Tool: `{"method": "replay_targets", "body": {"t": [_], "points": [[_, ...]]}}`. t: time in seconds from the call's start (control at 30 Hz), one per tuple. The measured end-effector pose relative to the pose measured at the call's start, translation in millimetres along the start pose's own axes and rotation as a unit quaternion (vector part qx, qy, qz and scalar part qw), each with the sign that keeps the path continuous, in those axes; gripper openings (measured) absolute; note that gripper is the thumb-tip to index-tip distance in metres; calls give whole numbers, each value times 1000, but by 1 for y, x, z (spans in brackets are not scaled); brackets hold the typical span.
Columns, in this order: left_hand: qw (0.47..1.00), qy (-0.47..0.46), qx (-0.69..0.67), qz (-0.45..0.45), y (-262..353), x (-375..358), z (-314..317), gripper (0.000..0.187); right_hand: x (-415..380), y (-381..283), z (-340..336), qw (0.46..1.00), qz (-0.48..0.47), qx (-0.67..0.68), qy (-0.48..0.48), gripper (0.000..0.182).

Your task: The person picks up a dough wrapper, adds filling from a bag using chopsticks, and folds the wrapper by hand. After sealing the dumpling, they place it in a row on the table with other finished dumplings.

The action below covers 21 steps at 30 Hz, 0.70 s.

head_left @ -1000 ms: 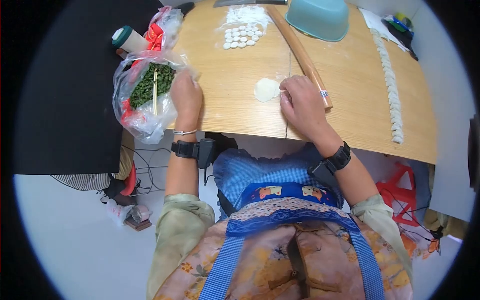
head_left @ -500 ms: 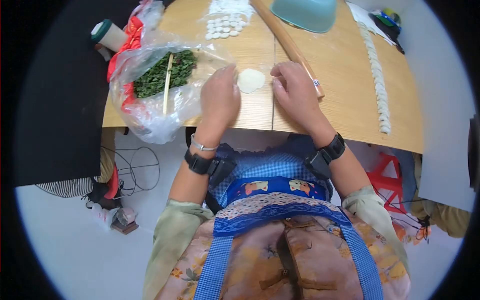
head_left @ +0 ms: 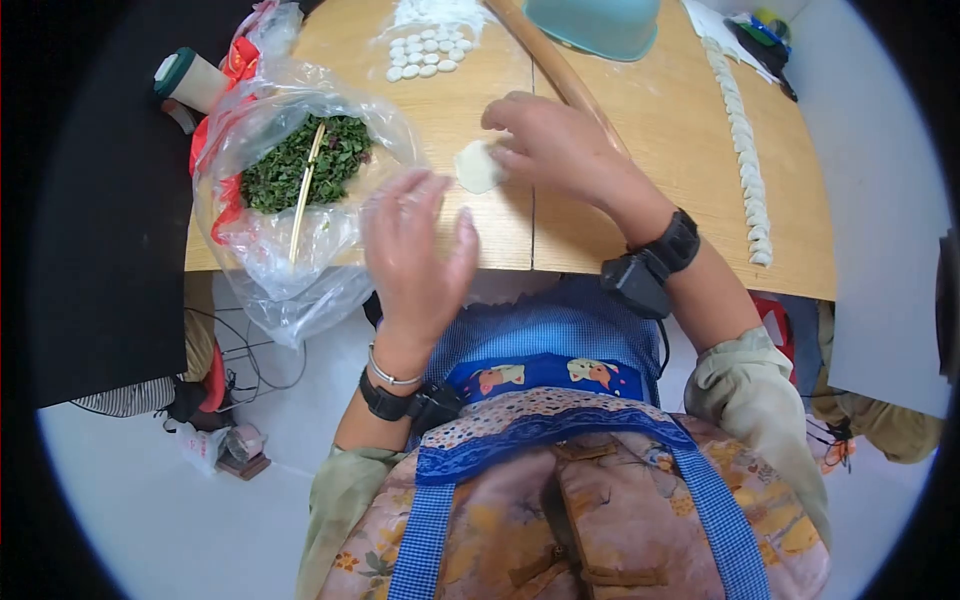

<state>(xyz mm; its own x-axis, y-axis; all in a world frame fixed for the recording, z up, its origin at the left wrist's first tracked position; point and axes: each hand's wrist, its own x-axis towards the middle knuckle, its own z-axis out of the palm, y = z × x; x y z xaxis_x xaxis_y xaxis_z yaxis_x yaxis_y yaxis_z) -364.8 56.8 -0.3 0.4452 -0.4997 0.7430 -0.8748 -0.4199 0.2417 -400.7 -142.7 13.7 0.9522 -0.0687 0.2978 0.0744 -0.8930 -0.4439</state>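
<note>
Dough wrapper (head_left: 476, 167), lying flat near the front edge of the table (head_left: 680, 170), seemingly for easy reach: spreading the fingers of the left hand (head_left: 410, 255) apart, empty, and parting thumb and finger of the right hand (head_left: 560, 148) at the wrapper's right edge, contact unclear. Resting on chopped greens (head_left: 265, 180) in the open plastic bag (head_left: 275, 290) at left: chopsticks (head_left: 308, 175), probably for ready grasp; sitting farther off: teal basin (head_left: 595, 30), showing no contents.

We see a thin, pale, roughly round dough wrapper (head_left: 474, 168) lying flat on the wooden table (head_left: 660, 170). To its left, we see chopped dark-green leaves (head_left: 272, 177) heaped in an open clear plastic bag (head_left: 300, 287), light chopsticks (head_left: 301, 207) resting lengthwise across them.
</note>
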Motion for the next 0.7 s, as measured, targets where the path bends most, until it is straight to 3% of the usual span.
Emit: {"method": "replay_targets", "body": {"t": [0.07,0.1,0.33,0.7], "points": [[981,-27,-191,37,6,0,4,28,7,9,19,1000,-14,-1,-7,26],[963,-95,-251,-18,6,-1,8,23,10,9,22,1000,-27,0,-13,27],[970,-135,-131,-152,-32,1,37,20,8,13,27,999,-35,12,-18,26],[960,-161,-151,-171,-31,8,53,23,5,16,24,995,-2,102,-15,17]]}}
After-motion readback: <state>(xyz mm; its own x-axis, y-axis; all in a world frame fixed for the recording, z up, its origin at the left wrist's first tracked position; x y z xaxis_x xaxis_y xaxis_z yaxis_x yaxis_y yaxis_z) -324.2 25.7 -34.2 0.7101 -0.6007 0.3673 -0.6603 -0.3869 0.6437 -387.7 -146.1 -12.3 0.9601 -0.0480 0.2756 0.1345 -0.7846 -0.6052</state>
